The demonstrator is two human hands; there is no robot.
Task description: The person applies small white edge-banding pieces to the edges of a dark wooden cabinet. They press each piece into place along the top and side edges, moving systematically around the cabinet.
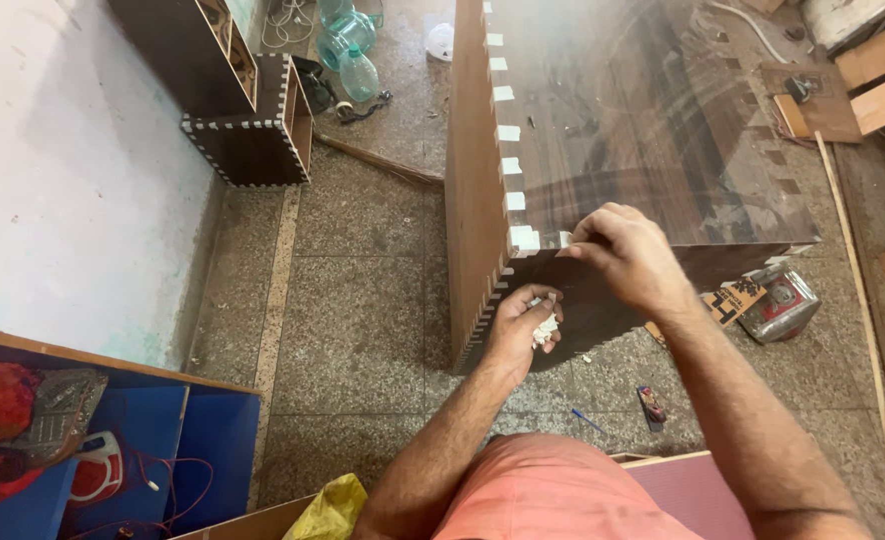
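There is a single view, from a camera worn on the person's head. It looks steeply down and slightly forward, past the orange shirt [553, 495] at the bottom edge and along both forearms. The left hand [523, 330] and right hand [628, 255] sit near the middle of the frame, close to the lens, at the corner of a dark wooden cabinet [623, 120]. The speckled stone floor [353, 330] lies farther below, and a pale wall [73, 170] fills the left side.

Both forearms are left bare, no sleeves, watch or rings to be seen on the left hand [519, 325] or right hand [625, 255]. Salmon-pink clothing is worn lower down (shorts, probably).
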